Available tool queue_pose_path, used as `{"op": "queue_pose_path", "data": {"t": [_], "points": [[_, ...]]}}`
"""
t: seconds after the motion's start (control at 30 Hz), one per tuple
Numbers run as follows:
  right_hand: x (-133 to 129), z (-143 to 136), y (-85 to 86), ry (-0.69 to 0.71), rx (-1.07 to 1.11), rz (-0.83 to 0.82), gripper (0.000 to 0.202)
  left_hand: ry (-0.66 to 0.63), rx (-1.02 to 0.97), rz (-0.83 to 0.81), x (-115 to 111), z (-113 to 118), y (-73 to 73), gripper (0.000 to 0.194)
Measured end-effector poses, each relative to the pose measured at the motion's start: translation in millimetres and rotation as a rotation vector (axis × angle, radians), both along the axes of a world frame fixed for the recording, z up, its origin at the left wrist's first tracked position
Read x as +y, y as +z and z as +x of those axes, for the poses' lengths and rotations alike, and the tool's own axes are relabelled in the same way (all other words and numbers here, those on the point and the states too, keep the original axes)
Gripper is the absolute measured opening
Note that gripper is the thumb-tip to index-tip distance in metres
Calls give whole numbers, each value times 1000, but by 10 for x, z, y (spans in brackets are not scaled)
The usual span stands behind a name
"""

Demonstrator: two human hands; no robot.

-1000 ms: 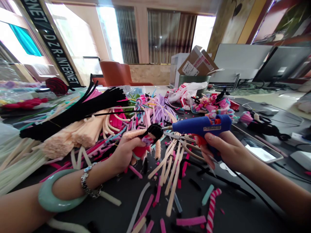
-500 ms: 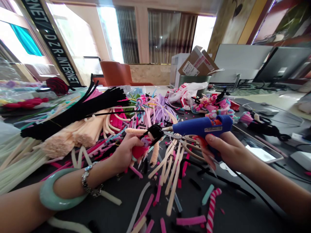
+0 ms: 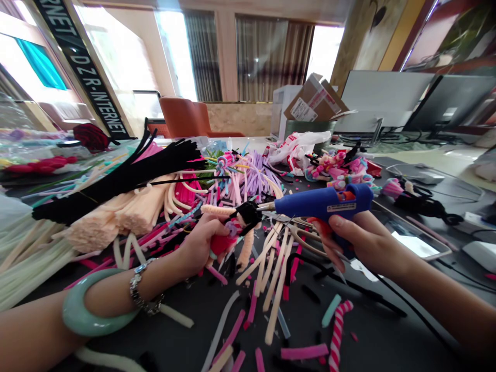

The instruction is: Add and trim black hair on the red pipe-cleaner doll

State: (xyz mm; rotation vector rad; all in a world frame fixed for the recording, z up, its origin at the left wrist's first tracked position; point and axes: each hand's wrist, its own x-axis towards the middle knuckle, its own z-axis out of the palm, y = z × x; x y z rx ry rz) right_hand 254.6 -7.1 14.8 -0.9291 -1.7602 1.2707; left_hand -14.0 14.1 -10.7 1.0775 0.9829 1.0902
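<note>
Pinched in my left hand is a small pipe-cleaner doll with a black top, a pink-red body and peach limbs. My right hand is wrapped round the handle of a blue hot glue gun. The gun's metal nozzle points left and meets, or almost meets, the doll's black top; I cannot tell which. Just below the gun, scissors show beside my right fingers, partly hidden by them. Cut cream pipe-cleaner pieces lie on the dark table under the doll.
Bundles of black and peach pipe cleaners lie to the left. Lilac pipe cleaners and a white plastic bag are behind. A tablet lies at right. The glue gun's cord trails near my right forearm.
The doll's black top has tilted slightly in my left hand and shows a little differently by the nozzle. The glue gun has shifted very slightly; both hands keep their holds.
</note>
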Motion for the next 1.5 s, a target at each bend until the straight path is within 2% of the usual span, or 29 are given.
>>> {"op": "queue_pose_path", "data": {"t": [0.5,0.73,1.0,1.1,1.33,1.4,1.5], "points": [[0,6,-6,6,12,-12,48,-23,3,6,18,-31,-28,15],[12,44,-27,2,-38,6,47,20,-2,-23,1,-28,-26,15],[40,98,-38,35,20,-16,38,70,-7,-42,13,-2,-13,21],[55,67,-21,-45,77,-25,35,57,-44,-41,31,4,-10,18],[106,-73,-32,-345,65,-74,42,-52,-36,-1,25,6,21,12],[144,-71,-58,-408,21,-71,44,-61,-26,10,17,6,22,13],[223,-4,-97,-558,-51,19,43,-58,-22,37,0,7,19,23]]}}
